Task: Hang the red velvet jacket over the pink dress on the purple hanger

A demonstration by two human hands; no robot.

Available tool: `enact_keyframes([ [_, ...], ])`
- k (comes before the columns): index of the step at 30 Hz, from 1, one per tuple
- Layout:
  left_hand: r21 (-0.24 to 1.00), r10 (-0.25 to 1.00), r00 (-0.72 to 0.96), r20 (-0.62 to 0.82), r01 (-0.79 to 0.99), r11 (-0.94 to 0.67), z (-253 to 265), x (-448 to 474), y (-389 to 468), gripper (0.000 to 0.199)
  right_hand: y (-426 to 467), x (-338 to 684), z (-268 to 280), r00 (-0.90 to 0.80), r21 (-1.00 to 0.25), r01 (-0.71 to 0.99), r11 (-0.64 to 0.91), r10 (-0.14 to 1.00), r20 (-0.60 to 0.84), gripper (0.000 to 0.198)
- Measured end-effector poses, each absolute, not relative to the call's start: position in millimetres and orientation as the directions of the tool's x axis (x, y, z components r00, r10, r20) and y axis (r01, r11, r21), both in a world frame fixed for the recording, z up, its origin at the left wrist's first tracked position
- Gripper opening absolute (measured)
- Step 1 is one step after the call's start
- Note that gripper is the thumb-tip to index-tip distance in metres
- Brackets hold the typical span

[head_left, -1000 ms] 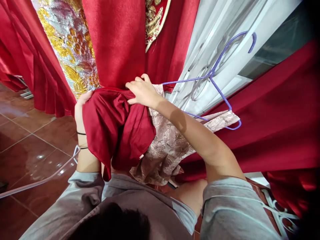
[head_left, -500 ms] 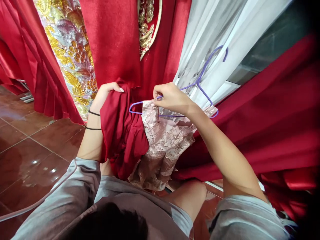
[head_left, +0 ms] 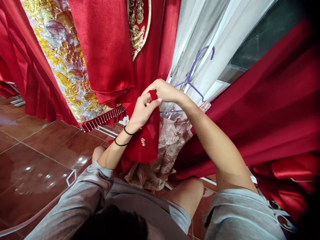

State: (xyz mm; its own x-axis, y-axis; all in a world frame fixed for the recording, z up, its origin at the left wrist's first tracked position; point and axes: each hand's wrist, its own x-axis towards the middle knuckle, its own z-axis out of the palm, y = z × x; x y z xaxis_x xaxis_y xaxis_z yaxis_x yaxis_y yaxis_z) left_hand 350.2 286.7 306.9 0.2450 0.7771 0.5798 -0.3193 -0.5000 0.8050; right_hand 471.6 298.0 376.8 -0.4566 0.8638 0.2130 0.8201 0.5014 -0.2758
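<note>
My left hand (head_left: 142,110), with two black bands on its wrist, pinches the top of a red velvet garment (head_left: 147,146) that has small gold beads on its front. Beside it my right hand (head_left: 166,91) is closed at the shoulder end of a purple hanger (head_left: 191,71); its fingertips are partly hidden by the red cloth and my left hand. On the hanger hangs a pale pink brocade garment (head_left: 175,136), and the red one overlaps its left side. The hanger's left end is covered.
A red cloth with a gold and silver sequinned panel (head_left: 71,66) hangs at the left. White sheer curtain (head_left: 200,30) and dark red drapery (head_left: 250,110) hang behind and to the right. The tiled floor (head_left: 37,160) is shiny. A pale tube-like loop (head_left: 60,195) lies at lower left.
My left hand has moved right and up from inside the red garment to the hanger's left end, bringing the red cloth against it. The beaded front now shows. My right hand stays at the hanger.
</note>
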Motion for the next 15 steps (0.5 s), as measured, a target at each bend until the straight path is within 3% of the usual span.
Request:
enact_keyframes([
  [2,0.797,0.767,0.265,0.584,-0.366,-0.481,296.5,328.6,286.1,0.027,301.0,475.3,374.9,-0.502,-0.386,0.734,0.558,0.829,0.246,0.028],
  [6,0.747,0.778,-0.136,0.614,-0.220,-0.628,256.0,274.3,308.9,0.034,309.7,480.2,367.4,-0.430,-0.540,0.553,0.635,0.772,0.468,0.020],
  [7,0.766,0.781,-0.122,0.613,-0.150,-0.625,242.2,264.5,317.6,0.036,311.7,481.2,365.3,-0.388,-0.564,0.529,0.634,0.772,0.504,0.019],
  [9,0.872,0.844,0.229,0.484,-0.047,-0.487,214.2,252.6,332.7,0.044,315.3,482.4,361.9,-0.313,-0.604,0.505,0.616,0.783,0.537,0.017],
  [11,0.937,0.799,0.550,0.242,0.082,-0.340,191.6,248.4,342.1,0.052,318.0,482.0,359.7,-0.253,-0.622,0.507,0.597,0.793,0.554,0.016],
  [13,0.948,0.756,0.644,0.117,0.154,-0.278,181.2,245.8,348.3,0.061,319.8,480.4,359.2,-0.221,-0.610,0.520,0.598,0.784,0.579,0.013],
  [15,0.943,0.758,0.640,0.125,0.161,-0.291,186.0,240.2,355.8,0.063,321.0,478.9,360.1,-0.226,-0.580,0.527,0.621,0.760,0.609,0.012],
])
